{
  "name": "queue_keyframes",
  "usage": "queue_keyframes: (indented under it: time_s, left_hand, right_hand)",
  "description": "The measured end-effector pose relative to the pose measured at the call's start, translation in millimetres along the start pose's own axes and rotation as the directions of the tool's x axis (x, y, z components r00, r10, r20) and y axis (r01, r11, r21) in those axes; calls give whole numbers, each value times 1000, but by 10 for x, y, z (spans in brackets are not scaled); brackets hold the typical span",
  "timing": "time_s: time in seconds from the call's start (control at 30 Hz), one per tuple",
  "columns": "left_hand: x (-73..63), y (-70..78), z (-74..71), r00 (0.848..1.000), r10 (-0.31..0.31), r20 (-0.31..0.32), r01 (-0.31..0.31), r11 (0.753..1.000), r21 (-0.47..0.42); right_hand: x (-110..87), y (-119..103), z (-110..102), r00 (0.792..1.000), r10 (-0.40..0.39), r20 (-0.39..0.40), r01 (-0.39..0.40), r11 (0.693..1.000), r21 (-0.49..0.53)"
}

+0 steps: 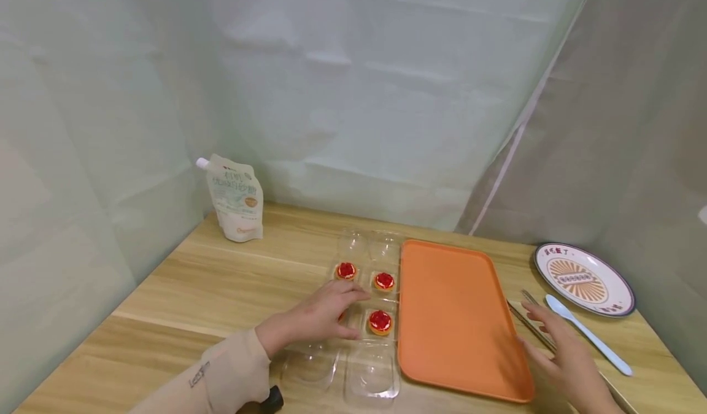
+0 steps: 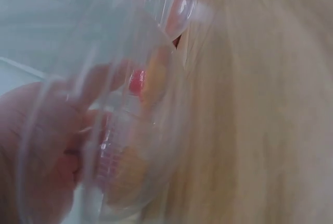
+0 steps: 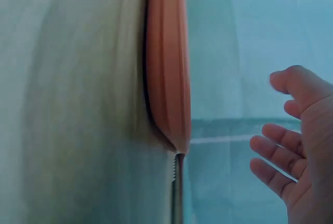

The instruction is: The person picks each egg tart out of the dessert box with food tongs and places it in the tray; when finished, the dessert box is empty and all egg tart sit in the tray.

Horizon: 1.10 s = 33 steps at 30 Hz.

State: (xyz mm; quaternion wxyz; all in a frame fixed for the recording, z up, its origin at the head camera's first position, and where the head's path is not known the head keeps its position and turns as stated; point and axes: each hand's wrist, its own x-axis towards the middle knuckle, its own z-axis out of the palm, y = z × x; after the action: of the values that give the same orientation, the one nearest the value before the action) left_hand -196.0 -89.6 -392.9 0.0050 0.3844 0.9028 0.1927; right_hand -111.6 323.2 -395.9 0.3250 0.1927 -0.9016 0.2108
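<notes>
Several small tarts with red topping sit in clear plastic packs in the head view, among them one tart (image 1: 380,322) near the thumb and two farther back, a tart (image 1: 346,271) and a tart (image 1: 383,281). My left hand (image 1: 331,310) hovers over the packs, thumb and fingers spread apart, partly covering another tart (image 1: 341,316). Through the clear plastic pack (image 2: 171,182), the left wrist view shows the fingers beside a red-topped tart (image 2: 138,82). My right hand (image 1: 569,359) is held in the air by the orange tray's right edge, fingers loosely extended, holding nothing.
An orange tray (image 1: 453,316) lies right of the packs. Metal tongs (image 1: 533,328), a light blue spoon (image 1: 591,337) and a patterned plate (image 1: 585,279) are farther right. A white spouted pouch (image 1: 237,199) stands at the back left, before the hanging cloth (image 1: 353,95).
</notes>
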Motion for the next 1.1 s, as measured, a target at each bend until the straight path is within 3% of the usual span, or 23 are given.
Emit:
queue_keyframes:
  time_s: [0.2, 0.57, 0.8, 1.1]
  left_hand:
    - [2, -48, 39, 1000, 5, -28, -5, 1000, -21]
    - [36, -104, 95, 999, -8, -50, 6, 1000, -30]
    - [43, -110, 110, 999, -1, -49, -1, 999, -34]
    - [32, -113, 109, 999, -32, -36, 30, 998, -54]
  right_hand:
    - [-34, 120, 25, 998, 16, -68, -17, 1000, -2]
    - [-145, 332, -4, 994, 83, -64, -86, 996, -38]
    - [-245, 443, -58, 980, 196, -21, -197, 978, -65]
    - [-308, 570, -143, 947, 315, 65, -299, 936, -186]
